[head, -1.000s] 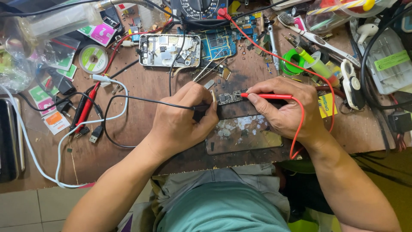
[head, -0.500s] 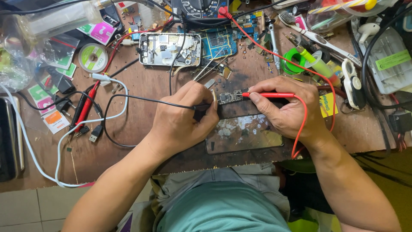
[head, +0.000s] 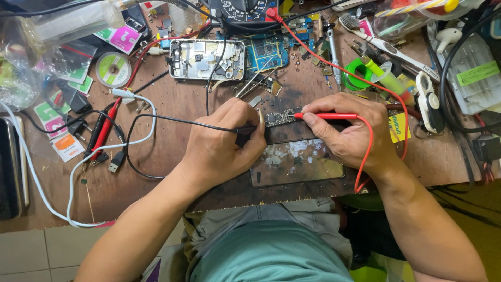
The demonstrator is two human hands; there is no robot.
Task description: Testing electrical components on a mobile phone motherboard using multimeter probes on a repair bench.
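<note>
Small dark circuit board [head: 282, 117], frame centre, studded with tiny components. Left hand [head: 224, 143] grasps black probe [head: 245, 129]; right hand [head: 352, 133] grasps red probe [head: 326, 116], tips on board.

We have a single view, from a camera worn on the person's head, and it looks almost straight down onto the counter [head: 172, 177]. The person's torso and lap fill the bottom middle of the picture, so the counter's near edge runs across the lower part and its far edge lies beyond the top border. The camera sits close: both forearms enter from the bottom corners and the left hand [head: 222, 143] and right hand [head: 352, 130] meet near the centre. At the bottom left we see a strip of tiled floor [head: 31, 256] past the near edge. With no second view, nothing is shared.
</note>
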